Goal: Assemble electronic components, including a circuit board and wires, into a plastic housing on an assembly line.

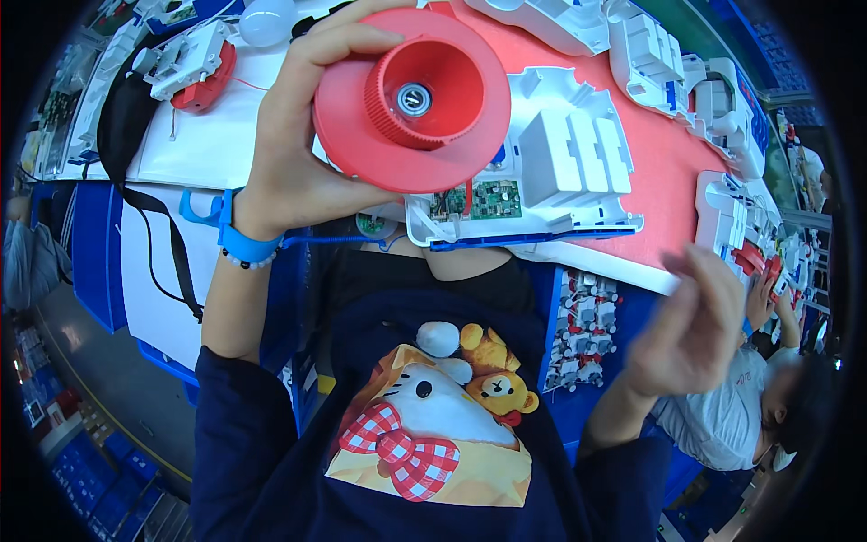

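Observation:
My left hand [293,135] is closed on the rim of a red plastic flanged hub [348,126], raised toward me. The hub has a wide disc, a ribbed hollow cup, and a round metal piece at the bottom of the cup. Behind it lies an open white plastic housing [587,212] with a green circuit board [497,200] and a ribbed white block [564,163]; the hub hides part of it. Off to the right, my right hand [691,330] hovers away from the table edge, blurred, fingers loosely bent with thumb apart and nothing visible in them.
More white housings [650,63] line the far right of the red work mat [655,167]. At left sit a white and red assembly [199,72] and a black strap [126,126]. A tray of small parts [582,334] stands below the table edge. At right, a co-worker [722,406] handles red parts.

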Available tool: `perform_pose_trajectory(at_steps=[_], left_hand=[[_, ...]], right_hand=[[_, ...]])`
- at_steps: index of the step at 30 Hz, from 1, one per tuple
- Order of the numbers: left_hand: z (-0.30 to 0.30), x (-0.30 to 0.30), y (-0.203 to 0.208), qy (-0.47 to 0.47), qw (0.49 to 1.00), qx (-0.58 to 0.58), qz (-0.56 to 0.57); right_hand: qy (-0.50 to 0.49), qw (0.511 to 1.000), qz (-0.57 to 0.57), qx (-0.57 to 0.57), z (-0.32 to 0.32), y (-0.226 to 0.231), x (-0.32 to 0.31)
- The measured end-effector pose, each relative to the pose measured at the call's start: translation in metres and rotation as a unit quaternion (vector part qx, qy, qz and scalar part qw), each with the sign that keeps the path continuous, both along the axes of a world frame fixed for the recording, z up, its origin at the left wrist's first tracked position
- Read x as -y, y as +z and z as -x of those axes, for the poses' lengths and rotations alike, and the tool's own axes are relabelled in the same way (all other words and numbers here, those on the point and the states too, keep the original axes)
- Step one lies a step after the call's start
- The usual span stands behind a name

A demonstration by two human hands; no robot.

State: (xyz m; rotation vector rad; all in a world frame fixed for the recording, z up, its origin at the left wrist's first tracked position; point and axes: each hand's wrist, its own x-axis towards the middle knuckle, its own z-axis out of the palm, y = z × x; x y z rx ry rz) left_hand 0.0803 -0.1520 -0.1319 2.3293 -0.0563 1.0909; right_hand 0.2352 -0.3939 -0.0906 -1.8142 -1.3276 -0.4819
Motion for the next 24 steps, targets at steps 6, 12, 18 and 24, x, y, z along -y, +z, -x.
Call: perform_pose_trajectory(at_steps=[6,12,18,24], left_hand=[[-0.010,0.004,0.005,-0.010,1.000,-0.004,0.017],[-0.011,0.008,0.010,-0.022,0.999,0.019,0.046],[-0.007,0.012,0.019,-0.007,0.999,0.019,0.049],[-0.006,0.017,0.025,-0.006,0.997,0.015,0.076]], right_hand=[[0.060,0.938,0.054,-0.338,0.009,-0.043,0.034],[0.226,0.520,0.083,-0.819,0.047,-0.068,0.001],[0.234,0.503,0.135,-0.821,0.083,-0.078,-0.030],[0.158,0.680,0.233,-0.677,0.113,-0.148,-0.052]])
